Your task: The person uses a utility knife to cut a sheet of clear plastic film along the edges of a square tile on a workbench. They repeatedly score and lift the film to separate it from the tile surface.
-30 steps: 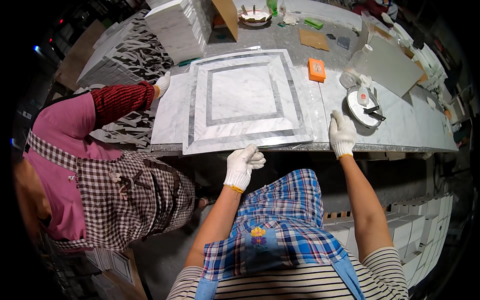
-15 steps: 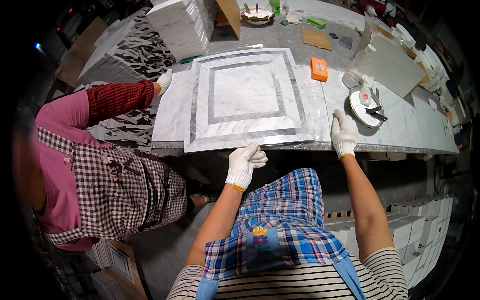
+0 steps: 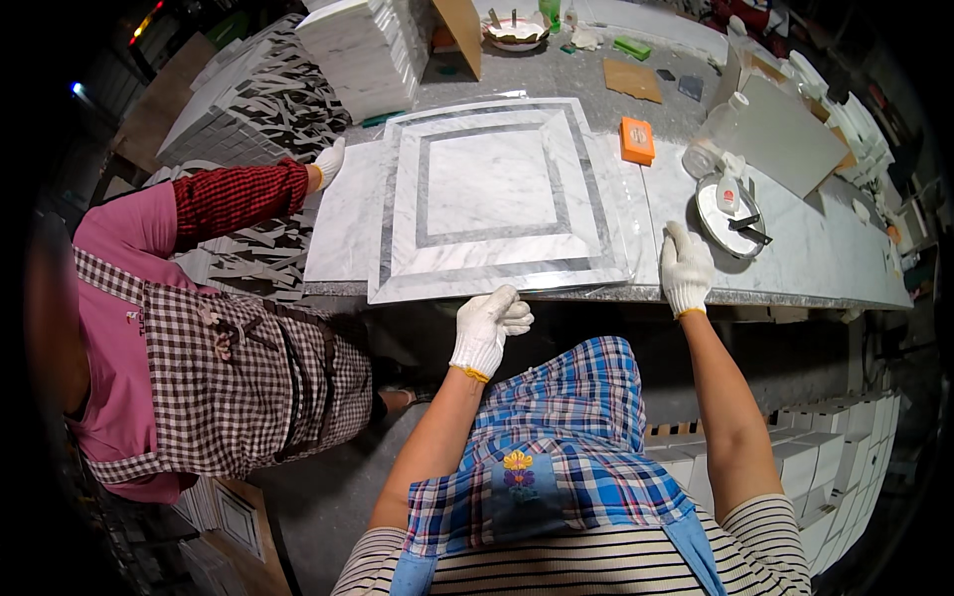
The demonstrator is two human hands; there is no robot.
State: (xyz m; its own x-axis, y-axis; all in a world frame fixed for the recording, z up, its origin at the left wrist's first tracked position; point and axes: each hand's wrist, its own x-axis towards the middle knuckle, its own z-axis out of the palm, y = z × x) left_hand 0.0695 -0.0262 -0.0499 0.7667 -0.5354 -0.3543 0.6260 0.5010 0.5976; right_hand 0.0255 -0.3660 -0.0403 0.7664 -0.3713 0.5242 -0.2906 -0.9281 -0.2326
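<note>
My left hand (image 3: 491,326), in a white knit glove, is closed with its fingers curled at the front edge of a square marble tile panel (image 3: 489,184). Its thumb side meets that edge, and what the fingers hold, if anything, is hidden. The panel has grey bands framing a white centre and overhangs the table slightly. My right hand (image 3: 686,266), gloved too, lies flat on the marble table top (image 3: 835,260) with fingers stretched out. Close to it is a round bowl (image 3: 717,236) holding a small white bottle (image 3: 730,194) and a dark-handled tool (image 3: 747,228).
An orange box (image 3: 637,141) sits right of the panel, near a clear plastic jar (image 3: 702,159). At left, a co-worker's gloved hand (image 3: 330,163) rests by the table's edge. Tall stacks of marble tiles (image 3: 363,55) stand behind; a brown cardboard piece (image 3: 632,79) lies farther back.
The whole view has shifted very slightly. My hands, the panel and the co-worker's hand keep their places.
</note>
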